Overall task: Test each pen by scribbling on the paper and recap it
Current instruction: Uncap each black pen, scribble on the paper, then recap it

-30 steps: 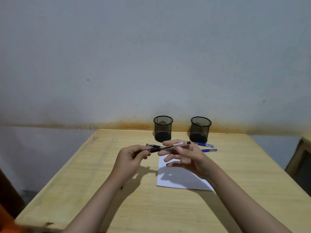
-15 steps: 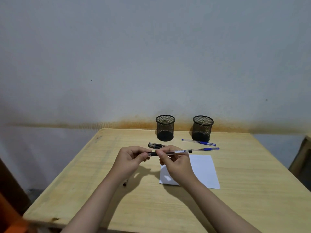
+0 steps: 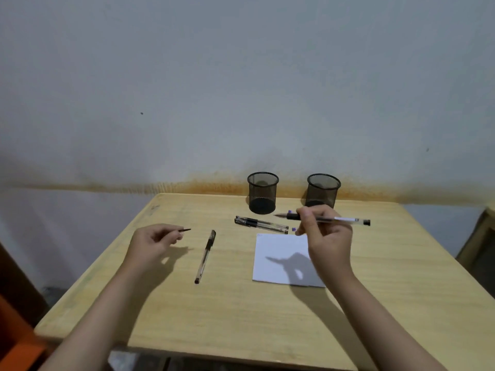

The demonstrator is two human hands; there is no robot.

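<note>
Wooden surface (image 3: 241,317) carries two mesh cups (image 3: 262,192), paper (image 3: 281,258), three lying pens (image 3: 205,257); right hand (image 3: 328,239) fingers grip an uncapped pen (image 3: 345,219), left hand (image 3: 154,241) pinches its cap (image 3: 184,230).

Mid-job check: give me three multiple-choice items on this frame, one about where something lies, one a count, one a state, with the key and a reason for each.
1. Where does the loose black pen lie?
A. on the paper
B. on the bare table left of the paper
C. inside a mesh cup

2. How many mesh cups stand at the back of the table?
A. one
B. two
C. three

3. What state is the pen in the right hand in?
A. capped
B. uncapped, tip bare
C. lying on the table

Key:
1 B: it rests on wood between the left hand and the paper.
2 B: a left mesh cup and a right mesh cup show.
3 B: the right hand grips the held pen with its point exposed, while the left hand pinches the cap.
</note>
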